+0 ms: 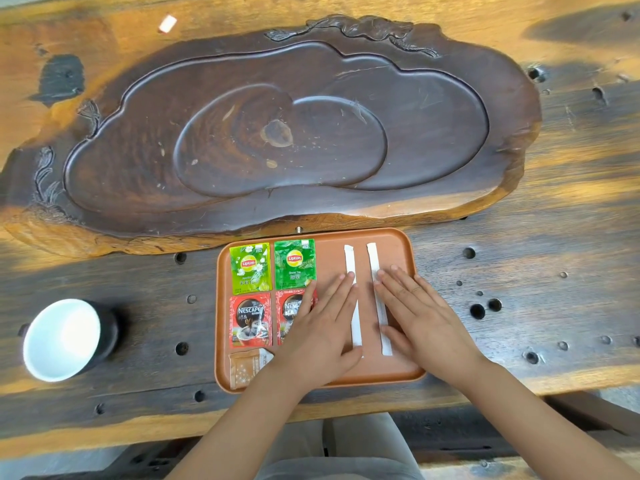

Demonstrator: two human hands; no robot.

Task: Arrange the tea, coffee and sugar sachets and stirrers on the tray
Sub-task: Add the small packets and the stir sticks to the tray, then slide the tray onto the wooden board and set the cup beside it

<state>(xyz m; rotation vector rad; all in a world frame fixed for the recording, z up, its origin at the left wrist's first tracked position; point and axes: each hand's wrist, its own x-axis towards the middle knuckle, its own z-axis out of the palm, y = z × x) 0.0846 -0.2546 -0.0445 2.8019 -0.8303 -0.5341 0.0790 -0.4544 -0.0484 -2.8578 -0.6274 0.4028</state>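
Observation:
An orange-brown tray (398, 244) lies on the wooden table near its front edge. Two green Lipton tea sachets (250, 266) (294, 263) lie side by side at its top left. Below them are two red Nescafe coffee sachets (250, 320) (289, 306), the right one partly under my left hand. A tan sugar sachet (247, 370) sits at the bottom left. Two white wrapped stirrers (349, 258) (373, 258) lie parallel on the right half. My left hand (322, 327) rests flat beside the left stirrer. My right hand (415, 313) lies flat over the right stirrer.
A large dark carved wooden tea board (277, 133) fills the table behind the tray. A white-lined dark cup (65, 339) stands to the left. A small white scrap (168, 24) lies far back. The tabletop has several round holes.

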